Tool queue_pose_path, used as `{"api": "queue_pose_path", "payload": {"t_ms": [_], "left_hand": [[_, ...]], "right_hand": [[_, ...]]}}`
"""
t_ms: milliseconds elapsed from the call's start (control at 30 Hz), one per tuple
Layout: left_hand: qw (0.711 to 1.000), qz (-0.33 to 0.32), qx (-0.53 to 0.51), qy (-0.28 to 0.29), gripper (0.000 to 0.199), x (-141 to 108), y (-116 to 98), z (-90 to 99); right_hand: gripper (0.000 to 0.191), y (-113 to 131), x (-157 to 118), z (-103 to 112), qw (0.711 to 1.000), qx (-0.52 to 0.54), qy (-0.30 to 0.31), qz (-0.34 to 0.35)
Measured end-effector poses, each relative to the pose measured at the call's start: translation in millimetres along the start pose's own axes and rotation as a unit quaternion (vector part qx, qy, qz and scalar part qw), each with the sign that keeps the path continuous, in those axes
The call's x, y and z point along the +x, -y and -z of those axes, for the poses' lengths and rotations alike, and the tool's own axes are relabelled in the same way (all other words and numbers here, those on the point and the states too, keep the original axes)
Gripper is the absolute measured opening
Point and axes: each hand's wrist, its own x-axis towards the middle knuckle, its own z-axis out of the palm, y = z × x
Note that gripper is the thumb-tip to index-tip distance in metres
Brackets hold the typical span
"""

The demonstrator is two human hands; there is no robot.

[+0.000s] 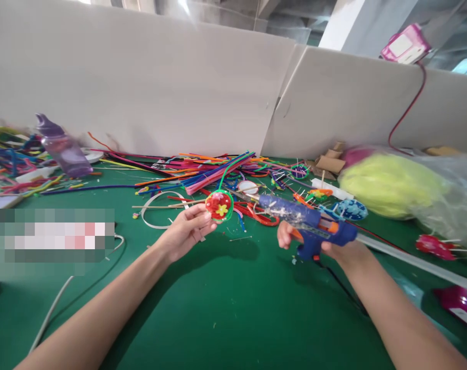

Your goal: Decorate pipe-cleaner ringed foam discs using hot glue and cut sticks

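Between its thumb and fingers, my left hand (189, 226) pinches a round red ornament (213, 206) edged with green pipe cleaner. A yellow flower, a pink flower and small white dots decorate its face, and a green stem rises from the top. My right hand (321, 241) grips a blue hot glue gun (295, 211) by its handle, fingers around the orange trigger. The nozzle points left towards the ornament, with a gap between them. A long translucent glue stick (414, 259) extends from the back of the gun.
Many coloured pipe cleaners (213, 172) lie across the back of the green table (225, 318). A purple bottle (63, 146) stands at the left. Plastic bags with yellow material (387, 180) lie at the right. A white cable (56, 303) crosses the left side.
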Motion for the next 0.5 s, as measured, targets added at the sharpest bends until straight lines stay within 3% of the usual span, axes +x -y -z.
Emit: {"api": "queue_pose_path", "payload": {"t_ms": [267,500], "left_hand": [[1.000,0.000,-0.003,0.005,0.018,0.7,1.2,-2.3],[1.000,0.007,-0.004,0.000,0.024,1.6,2.2,-1.4]], "right_hand": [[0.042,-15.4,-5.5,-3.9,0.998,0.044,0.022,-0.045],[0.046,-20.8,-1.7,-0.8,0.998,0.044,0.038,-0.034]]}}
